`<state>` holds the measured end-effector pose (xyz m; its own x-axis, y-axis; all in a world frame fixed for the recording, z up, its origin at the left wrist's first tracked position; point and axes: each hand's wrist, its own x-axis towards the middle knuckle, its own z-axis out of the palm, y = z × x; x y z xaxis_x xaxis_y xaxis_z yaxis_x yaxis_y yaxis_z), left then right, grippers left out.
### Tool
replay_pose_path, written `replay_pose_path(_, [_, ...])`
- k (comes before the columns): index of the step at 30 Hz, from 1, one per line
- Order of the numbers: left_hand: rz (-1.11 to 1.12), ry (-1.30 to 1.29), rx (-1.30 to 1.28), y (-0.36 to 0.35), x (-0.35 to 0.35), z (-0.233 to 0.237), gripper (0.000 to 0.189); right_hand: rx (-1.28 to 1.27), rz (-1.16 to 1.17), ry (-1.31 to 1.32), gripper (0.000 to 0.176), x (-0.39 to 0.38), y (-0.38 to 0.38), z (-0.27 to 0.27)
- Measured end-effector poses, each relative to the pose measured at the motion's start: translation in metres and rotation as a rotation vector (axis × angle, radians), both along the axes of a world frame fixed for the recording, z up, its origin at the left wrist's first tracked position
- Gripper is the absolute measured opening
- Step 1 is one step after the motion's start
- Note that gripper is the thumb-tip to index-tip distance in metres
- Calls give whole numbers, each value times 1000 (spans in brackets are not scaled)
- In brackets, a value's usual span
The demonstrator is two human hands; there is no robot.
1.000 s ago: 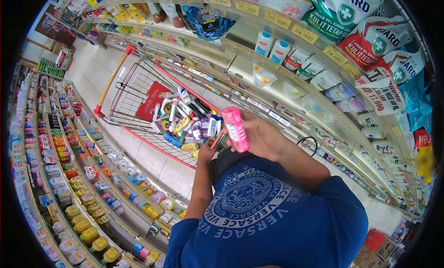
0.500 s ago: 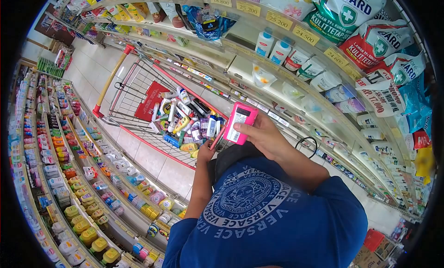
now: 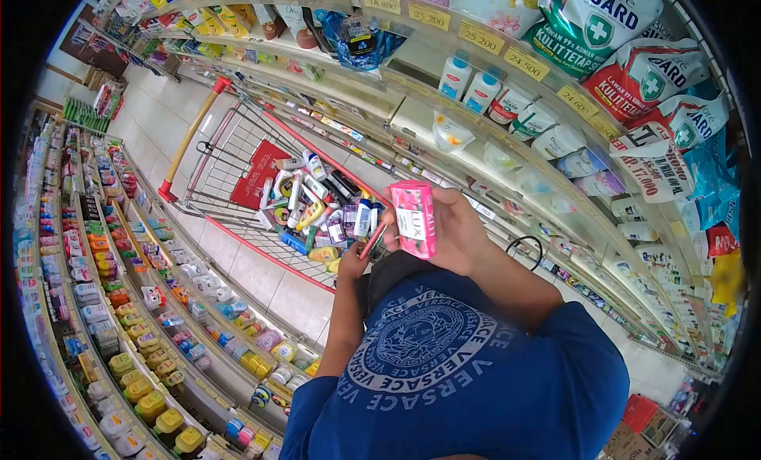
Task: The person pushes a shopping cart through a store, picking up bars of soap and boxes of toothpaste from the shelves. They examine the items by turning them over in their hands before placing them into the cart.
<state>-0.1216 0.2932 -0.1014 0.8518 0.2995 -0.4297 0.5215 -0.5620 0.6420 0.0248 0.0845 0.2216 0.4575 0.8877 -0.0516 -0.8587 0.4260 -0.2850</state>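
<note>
My right hand (image 3: 456, 231) is closed around a pink LUX soap box (image 3: 414, 220), its printed front face turned up toward me. Beside it, my left hand (image 3: 353, 262) grips a thin red bar (image 3: 376, 236) at the near end of the shopping cart (image 3: 265, 259). Heaped at this end of the cart are several bottles, tubes and packs (image 3: 321, 206). The soap box is held just past the cart's near corner, in front of my blue shirt (image 3: 444, 357).
Shelves with pouches (image 3: 594, 32), white bottles (image 3: 454, 75) and yellow price tags (image 3: 428, 17) run along the right. On the left, long shelves carry rows of small bottles and boxes (image 3: 139, 333). Pale floor tiles (image 3: 289, 297) show around the cart.
My right hand has turned the soap box over, from its barcode side to the LUX front. My left hand and the cart stay about where they were.
</note>
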Motion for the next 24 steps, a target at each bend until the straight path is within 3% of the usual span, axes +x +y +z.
replay_pose_path(8, [44, -38, -106, 3, -4, -25, 34, 95, 105, 351, 63, -4, 1, 14])
replay_pose_path(12, [12, 3, -21, 1, 0, -8, 35, 185, 200, 318, 48, -3, 0, -2])
replay_pose_path(14, [19, 12, -51, 1, -1, -8, 36, 445, 275, 490, 40, -5, 0, -11])
replay_pose_path(21, [40, 27, -13, 3, -2, -7, 36, 493, 307, 539, 34, -5, 1, -16])
replay_pose_path(24, [69, 50, 20, 2, -3, -8, 38, 404, 272, 497, 36, -4, 2, -17])
